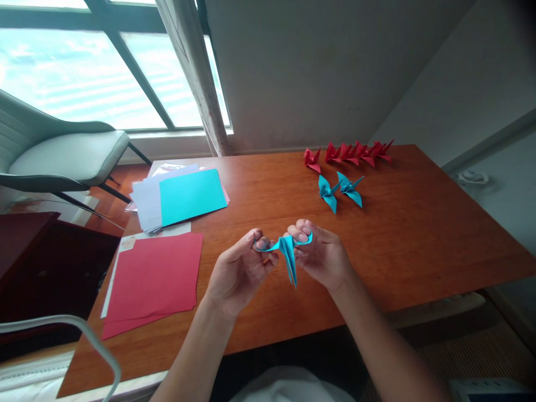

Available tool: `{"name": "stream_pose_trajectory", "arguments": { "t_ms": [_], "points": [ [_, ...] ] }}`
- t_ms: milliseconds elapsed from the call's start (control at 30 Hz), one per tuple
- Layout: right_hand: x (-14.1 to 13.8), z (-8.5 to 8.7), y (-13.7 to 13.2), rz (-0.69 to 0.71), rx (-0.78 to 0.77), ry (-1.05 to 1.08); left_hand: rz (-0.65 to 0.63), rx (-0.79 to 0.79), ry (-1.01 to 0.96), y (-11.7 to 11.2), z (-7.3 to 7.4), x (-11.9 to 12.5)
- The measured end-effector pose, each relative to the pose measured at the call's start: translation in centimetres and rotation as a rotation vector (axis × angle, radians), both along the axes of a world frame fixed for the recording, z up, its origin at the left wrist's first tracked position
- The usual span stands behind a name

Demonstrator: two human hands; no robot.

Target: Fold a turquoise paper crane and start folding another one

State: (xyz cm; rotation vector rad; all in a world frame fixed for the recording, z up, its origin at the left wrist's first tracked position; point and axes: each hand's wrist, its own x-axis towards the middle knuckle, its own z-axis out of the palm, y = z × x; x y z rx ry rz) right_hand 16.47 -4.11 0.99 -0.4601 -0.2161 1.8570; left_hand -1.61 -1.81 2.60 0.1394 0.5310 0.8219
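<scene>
Forearms (201, 340): bare, reaching over the table (419, 234).
Left hand (240, 271): pinching one end of the blue folded paper (287, 254).
Right hand (324, 257): pinching the opposite end.
Blue folded paper: held above the table between both hands, narrow points hanging down.
Red sheets (154, 273): stacked left of the hands.
Blue sheets (192, 195): atop pale papers (146, 201), beyond the red.
Blue cranes (328, 194): two, farther right.
Red cranes (349, 153): rowed behind them.
</scene>
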Motion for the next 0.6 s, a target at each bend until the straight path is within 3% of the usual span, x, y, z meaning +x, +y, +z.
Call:
{"name": "stream_pose_trajectory", "arguments": {
  "t_ms": [367, 600],
  "points": [
    [1.7, 0.6, 0.3, 0.132, 0.16, -0.261, -0.168, 0.182, 0.098, 0.7, 0.6, -1.8],
    [1.7, -0.1, 0.6, 0.107, 0.012, -0.199, -0.187, 0.162, 0.147, 1.0, 0.3, -1.9]
  ]
}}
